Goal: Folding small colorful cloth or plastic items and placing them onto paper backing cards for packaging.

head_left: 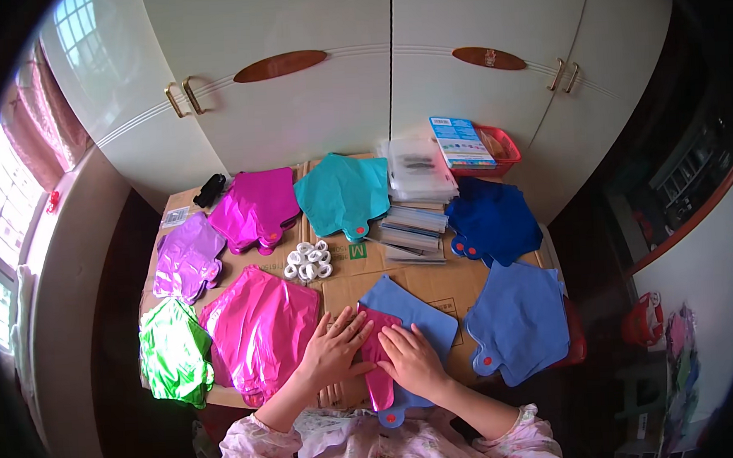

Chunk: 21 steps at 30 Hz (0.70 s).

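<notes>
The left hand [333,349] lies flat, fingers slightly spread, their tips on the left edge of a narrow pink foil strip [376,345]. The right hand [413,361] has its fingers closer together and a little bent, tips against the strip's right side. The strip is shiny and creased, lying under and between both sets of fingers on top of a smooth, matte-looking blue sheet [427,315]. That sheet's corner points away beyond the fingertips; its rounded tab, nearer the body than the fingers, carries a red dot [391,419].

Beyond the fingers, the cardboard [341,292] bears a green printed square [358,251] with a pale mark, near a cluster of white rings [308,261]. Farther beyond, to the right, a blue-and-white printed card [461,143] leans on a red basket [507,149]; its small print is too fine to read.
</notes>
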Each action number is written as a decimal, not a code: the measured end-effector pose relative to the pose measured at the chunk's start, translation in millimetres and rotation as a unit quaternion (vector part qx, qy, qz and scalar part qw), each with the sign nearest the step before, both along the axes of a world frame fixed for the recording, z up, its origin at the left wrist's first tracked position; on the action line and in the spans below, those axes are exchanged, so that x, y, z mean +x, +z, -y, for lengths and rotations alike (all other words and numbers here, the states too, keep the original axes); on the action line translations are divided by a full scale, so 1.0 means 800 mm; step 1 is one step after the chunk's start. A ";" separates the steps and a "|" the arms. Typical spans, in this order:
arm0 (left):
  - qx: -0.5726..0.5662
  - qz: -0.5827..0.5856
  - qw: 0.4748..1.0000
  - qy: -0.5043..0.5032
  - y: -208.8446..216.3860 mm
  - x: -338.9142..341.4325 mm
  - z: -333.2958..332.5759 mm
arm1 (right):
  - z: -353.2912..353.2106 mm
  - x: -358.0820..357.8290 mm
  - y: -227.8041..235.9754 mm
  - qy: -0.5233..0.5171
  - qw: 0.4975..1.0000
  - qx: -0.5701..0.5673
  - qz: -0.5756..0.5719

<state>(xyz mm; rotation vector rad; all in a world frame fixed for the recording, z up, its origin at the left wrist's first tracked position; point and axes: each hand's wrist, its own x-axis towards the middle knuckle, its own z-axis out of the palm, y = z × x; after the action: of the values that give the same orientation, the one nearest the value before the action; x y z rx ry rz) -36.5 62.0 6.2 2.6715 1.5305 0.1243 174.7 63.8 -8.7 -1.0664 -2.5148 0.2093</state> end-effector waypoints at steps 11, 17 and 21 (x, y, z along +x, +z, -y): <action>0.006 -0.002 1.000 0.007 -0.002 -0.017 -0.039 | 0.000 0.002 -0.001 0.000 1.000 -0.027 -0.003; -0.193 0.433 0.860 0.190 -0.021 -0.018 -0.066 | 0.000 0.000 0.002 0.000 1.000 -0.016 -0.003; -0.230 0.620 0.703 0.263 -0.037 -0.007 -0.068 | 0.001 0.001 -0.002 -0.003 1.000 -0.011 -0.005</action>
<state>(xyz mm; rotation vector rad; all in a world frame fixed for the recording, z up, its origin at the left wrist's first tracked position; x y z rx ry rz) -41.9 116.6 -23.6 1.0723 1.3612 1.1024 175.7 62.9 -10.2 -1.0797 -2.5062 0.2395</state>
